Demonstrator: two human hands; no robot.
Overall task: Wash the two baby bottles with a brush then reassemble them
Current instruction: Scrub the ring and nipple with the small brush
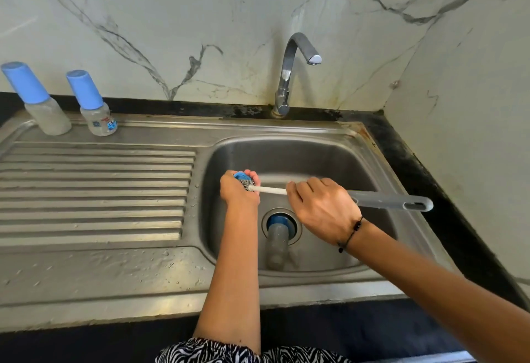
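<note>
My left hand [236,192] grips a small blue bottle part [238,174] over the left side of the sink basin [329,147]. The bristle head of a bottle brush [269,190] is pushed into that part. My right hand [321,207] grips the brush's white shaft, and its grey handle sticks out to the right. A clear bottle with a blue collar [277,243] lies on the basin floor, its collar end over the drain. Two capped baby bottles [43,107] [96,113] stand upright at the back left of the drainboard.
The chrome faucet [289,70] rises behind the basin with no water running. The ribbed steel drainboard [94,190] stretches to the left, with water drops on its flat front. Marble walls close off the back and right. A black counter edge runs along the front.
</note>
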